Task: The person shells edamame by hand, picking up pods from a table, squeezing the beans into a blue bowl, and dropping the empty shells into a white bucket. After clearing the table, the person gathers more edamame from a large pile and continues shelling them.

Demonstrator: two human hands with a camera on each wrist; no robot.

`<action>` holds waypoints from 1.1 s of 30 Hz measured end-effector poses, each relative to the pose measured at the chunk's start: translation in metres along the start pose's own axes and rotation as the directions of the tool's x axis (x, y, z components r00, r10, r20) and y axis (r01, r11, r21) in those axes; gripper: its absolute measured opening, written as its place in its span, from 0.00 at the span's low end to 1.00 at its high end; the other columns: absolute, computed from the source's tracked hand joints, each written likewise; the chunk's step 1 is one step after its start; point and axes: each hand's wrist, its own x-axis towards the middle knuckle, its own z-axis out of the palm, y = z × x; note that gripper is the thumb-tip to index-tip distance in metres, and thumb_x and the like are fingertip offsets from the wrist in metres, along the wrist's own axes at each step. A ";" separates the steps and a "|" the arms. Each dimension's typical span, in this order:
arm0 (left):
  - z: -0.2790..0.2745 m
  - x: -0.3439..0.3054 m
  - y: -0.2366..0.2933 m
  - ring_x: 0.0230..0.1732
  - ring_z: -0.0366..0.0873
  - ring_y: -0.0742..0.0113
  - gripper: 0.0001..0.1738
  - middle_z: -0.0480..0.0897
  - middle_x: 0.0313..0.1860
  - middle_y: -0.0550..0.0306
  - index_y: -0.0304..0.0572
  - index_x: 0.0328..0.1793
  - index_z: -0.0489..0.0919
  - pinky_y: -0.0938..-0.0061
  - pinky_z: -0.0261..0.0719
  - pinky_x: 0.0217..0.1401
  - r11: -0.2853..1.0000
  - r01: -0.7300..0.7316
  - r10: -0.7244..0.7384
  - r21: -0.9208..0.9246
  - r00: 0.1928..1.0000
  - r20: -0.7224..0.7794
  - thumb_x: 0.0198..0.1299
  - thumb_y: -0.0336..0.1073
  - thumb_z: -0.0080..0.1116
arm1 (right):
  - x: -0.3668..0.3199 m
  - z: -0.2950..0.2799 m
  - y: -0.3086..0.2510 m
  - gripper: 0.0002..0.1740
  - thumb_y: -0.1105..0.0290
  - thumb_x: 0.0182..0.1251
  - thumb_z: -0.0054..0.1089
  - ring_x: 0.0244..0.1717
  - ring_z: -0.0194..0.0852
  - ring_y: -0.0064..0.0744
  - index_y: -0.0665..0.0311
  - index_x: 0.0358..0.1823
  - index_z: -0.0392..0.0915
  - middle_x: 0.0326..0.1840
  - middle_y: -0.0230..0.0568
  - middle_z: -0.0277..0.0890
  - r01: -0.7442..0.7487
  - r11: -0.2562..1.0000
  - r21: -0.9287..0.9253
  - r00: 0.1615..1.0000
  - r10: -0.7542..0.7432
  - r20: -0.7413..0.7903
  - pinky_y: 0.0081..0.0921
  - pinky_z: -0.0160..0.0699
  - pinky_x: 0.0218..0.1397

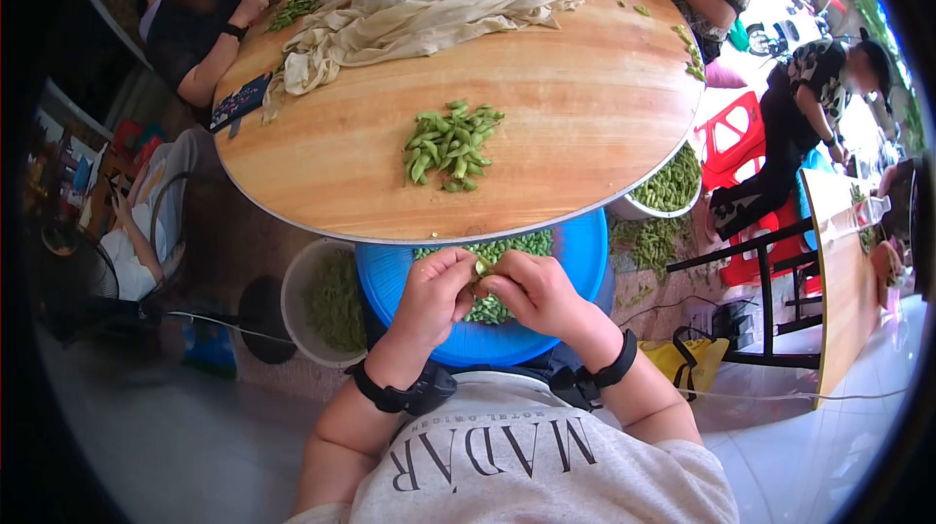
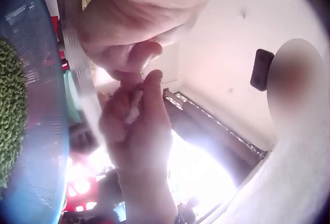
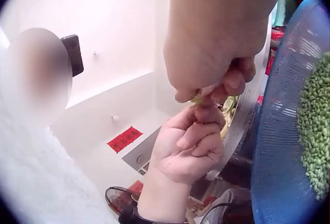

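Observation:
Both hands meet over a blue mesh basket [image 1: 582, 275], fingertip to fingertip around a small green soybean pod [image 1: 481, 269]. My left hand [image 1: 435, 292] pinches one side of the pod, with its fingers curled under. From the other side my right hand [image 1: 536, 295] pinches it between thumb and curled fingers. In the right wrist view a bit of the green pod [image 3: 197, 99] shows at the fingertips; the rest is hidden by the fingers. Shelled green beans [image 3: 317, 126] cover the basket's bottom.
A heap of unshelled pods [image 1: 451, 146] lies near the front of the round wooden table [image 1: 322, 168]. Cloth [image 1: 390, 22] covers a mound farther back. Pails stand left [image 1: 292, 295] and right [image 1: 639, 207] of the basket. Other people sit around the table.

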 end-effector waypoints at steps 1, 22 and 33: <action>-0.001 -0.001 -0.001 0.12 0.64 0.81 0.08 0.75 0.21 0.60 0.35 0.35 0.75 0.87 0.58 0.12 0.999 0.009 -0.009 0.039 1.000 0.005 0.62 0.31 0.48 | -0.002 -0.001 0.000 0.10 0.68 0.62 0.56 0.18 0.69 0.41 0.66 0.27 0.70 0.19 0.44 0.68 -0.026 0.999 0.025 1.000 0.026 0.001 0.29 0.67 0.22; 0.004 -0.026 -0.010 0.18 0.68 0.78 0.12 0.76 0.24 0.55 0.36 0.48 0.62 0.84 0.66 0.18 0.731 -0.242 0.286 0.638 0.958 0.036 0.60 0.22 0.47 | 0.002 -0.005 -0.002 0.09 0.69 0.55 0.64 0.26 0.70 0.20 0.67 0.33 0.78 0.26 0.34 0.75 -0.439 0.844 0.308 0.897 0.392 0.206 0.18 0.68 0.26; -0.015 -0.032 -0.010 0.24 0.74 0.77 0.10 0.78 0.26 0.56 0.35 0.48 0.71 0.83 0.70 0.24 0.599 -0.270 0.446 0.753 0.894 -0.034 0.59 0.25 0.50 | 0.020 -0.028 -0.001 0.05 0.74 0.54 0.61 0.25 0.69 0.16 0.67 0.32 0.79 0.26 0.31 0.77 -0.344 0.908 0.240 0.928 0.289 0.235 0.16 0.69 0.26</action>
